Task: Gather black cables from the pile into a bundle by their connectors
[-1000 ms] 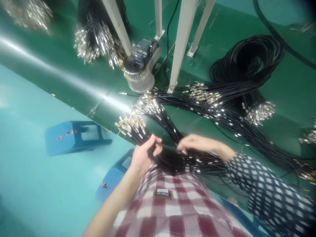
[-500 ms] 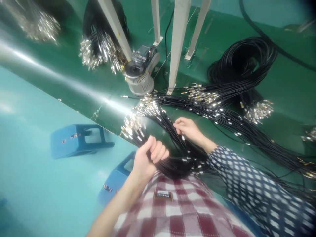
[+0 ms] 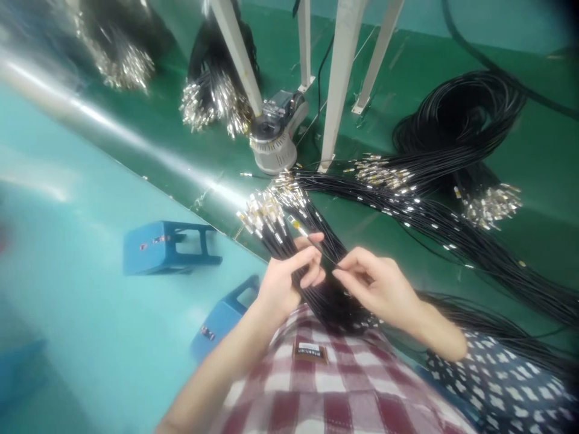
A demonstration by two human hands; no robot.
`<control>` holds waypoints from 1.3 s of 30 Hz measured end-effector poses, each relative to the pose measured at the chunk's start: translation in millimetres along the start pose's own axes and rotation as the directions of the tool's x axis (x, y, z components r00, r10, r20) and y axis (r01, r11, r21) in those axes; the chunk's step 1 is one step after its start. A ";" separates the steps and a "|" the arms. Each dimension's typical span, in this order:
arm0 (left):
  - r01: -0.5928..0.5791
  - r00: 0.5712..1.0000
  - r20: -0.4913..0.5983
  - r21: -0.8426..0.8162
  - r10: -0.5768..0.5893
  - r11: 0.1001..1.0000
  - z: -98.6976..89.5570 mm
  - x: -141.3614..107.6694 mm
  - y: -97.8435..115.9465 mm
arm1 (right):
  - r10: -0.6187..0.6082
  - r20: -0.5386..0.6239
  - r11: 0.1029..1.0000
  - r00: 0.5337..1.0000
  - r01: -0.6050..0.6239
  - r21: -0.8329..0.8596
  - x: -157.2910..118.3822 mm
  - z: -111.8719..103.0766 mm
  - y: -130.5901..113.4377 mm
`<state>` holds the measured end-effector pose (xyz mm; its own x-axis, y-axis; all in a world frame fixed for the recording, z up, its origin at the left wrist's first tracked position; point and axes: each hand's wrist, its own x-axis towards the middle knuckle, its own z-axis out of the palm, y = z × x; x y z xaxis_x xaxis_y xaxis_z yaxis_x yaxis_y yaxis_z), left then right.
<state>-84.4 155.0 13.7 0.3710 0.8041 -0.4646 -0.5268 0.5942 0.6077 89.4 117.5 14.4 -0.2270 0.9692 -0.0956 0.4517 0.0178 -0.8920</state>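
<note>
My left hand (image 3: pixel 294 271) is wrapped round a thick bundle of black cables (image 3: pixel 271 238), whose silvery connector ends (image 3: pixel 265 214) fan out beyond the fingers. To its right, my right hand (image 3: pixel 377 280) pinches a single thin black cable between thumb and forefinger. That cable runs up past my left fingertips to a connector with a yellow mark (image 3: pixel 296 225). Just behind the held bundle lies a second group of cables (image 3: pixel 321 226) with bright ends. The lower part of the held bundle rests against the checked apron (image 3: pixel 335 374).
A grey round device (image 3: pixel 274 150) stands behind the cables, beside white table legs (image 3: pixel 339 84). Coiled black cables (image 3: pixel 456 114) lie at the back right, with more bundles (image 3: pixel 217 99) at the back left. Blue stools (image 3: pixel 149 247) stand on the floor at left.
My right hand has moved toward my left hand and now pinches one cable. My left thumb and fingers have loosened somewhat round the bundle. The view has shifted slightly, moving the surroundings rightward.
</note>
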 end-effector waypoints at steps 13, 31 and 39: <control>0.011 0.999 -0.036 0.023 -0.010 1.000 7.0 -14.3 1.4 | -0.058 -0.064 0.998 0.996 0.060 0.025 30.4 -18.4 -20.8; 0.029 0.998 -0.051 0.079 -0.025 0.996 12.9 -18.5 2.1 | 0.219 0.156 0.602 0.963 -0.259 0.755 60.5 -10.1 -45.5; -0.008 0.999 -0.030 0.078 0.010 0.997 13.0 -15.6 2.2 | 0.155 0.036 0.649 0.987 -0.130 0.749 57.8 -10.8 -43.1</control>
<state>-81.4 144.1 30.7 0.3420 0.8093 -0.4776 -0.4686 0.5874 0.6598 66.1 175.4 52.0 -0.1851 0.9506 -0.2491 -0.3238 -0.2983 -0.8979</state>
